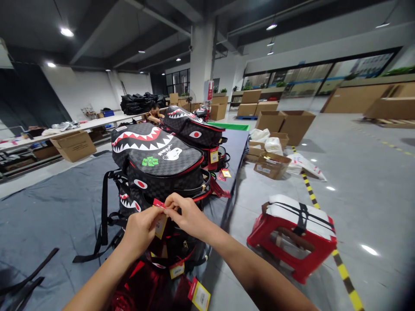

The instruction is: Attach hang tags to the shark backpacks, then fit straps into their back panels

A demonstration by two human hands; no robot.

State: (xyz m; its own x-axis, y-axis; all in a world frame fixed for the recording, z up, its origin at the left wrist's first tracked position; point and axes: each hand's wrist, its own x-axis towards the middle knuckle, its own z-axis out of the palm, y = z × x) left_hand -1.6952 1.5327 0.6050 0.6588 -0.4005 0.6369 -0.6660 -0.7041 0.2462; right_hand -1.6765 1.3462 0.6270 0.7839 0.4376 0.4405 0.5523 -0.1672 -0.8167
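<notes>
A stack of black checked backpacks [155,172] with shark teeth and red eyes stands at the table's right edge. Before its front side, my left hand [142,226] and my right hand [186,216] meet, fingertips pinched together. Between them is the top of a red and yellow hang tag [160,226], partly covered by the fingers. Any string or fastener there is too small to make out. Lower on the stack hang more tags, among them a yellow-edged hang tag [200,296] near the bottom. Dark red glossy material lies under my wrists.
A grey cloth covers the table [48,207], with loose black straps at left. Behind is a second backpack pile [194,129], and a person [154,114] sits beyond it. On the floor at right stand a red stool [292,242] and several cardboard boxes [298,125].
</notes>
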